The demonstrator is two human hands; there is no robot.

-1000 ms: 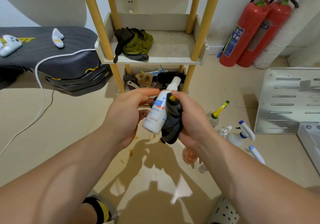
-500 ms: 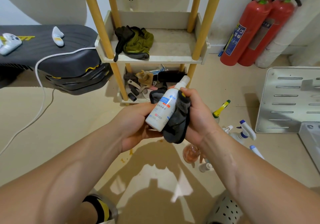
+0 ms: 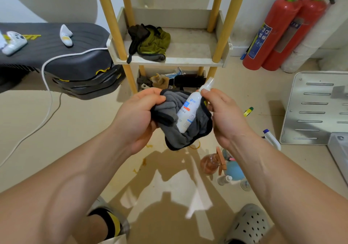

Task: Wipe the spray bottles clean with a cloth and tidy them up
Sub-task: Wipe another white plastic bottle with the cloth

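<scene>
Two hands meet above the tan floor (image 3: 75,130) as we hold one white spray bottle (image 3: 188,111) in a cloth. Our left hand (image 3: 139,115) clutches the bunched grey cloth (image 3: 180,136), fingers curled over its upper fold. Our right hand (image 3: 224,115) pinches the bottle at its neck, just under the pale cap. The bottle lies tilted in the hollow of the cloth, base low and toward us, nozzle pointing up and to the right, its blue and red label facing the camera. The cloth wraps it from beneath and along both sides.

On the floor beneath our right forearm stands a cluster of containers: an amber bottle (image 3: 209,164), a blue rounded one (image 3: 233,170) and a small clear bottle (image 3: 224,179). A white trigger sprayer (image 3: 271,138) with a blue tip shows past our right wrist, near the edge of a slotted metal plate (image 3: 316,108). Behind the hands, a shelf unit (image 3: 169,61) with yellow posts carries a crumpled green and black rag (image 3: 150,42) on its upper tray. Two red fire extinguishers (image 3: 273,27) stand against the wall at the floor's far right edge.
</scene>
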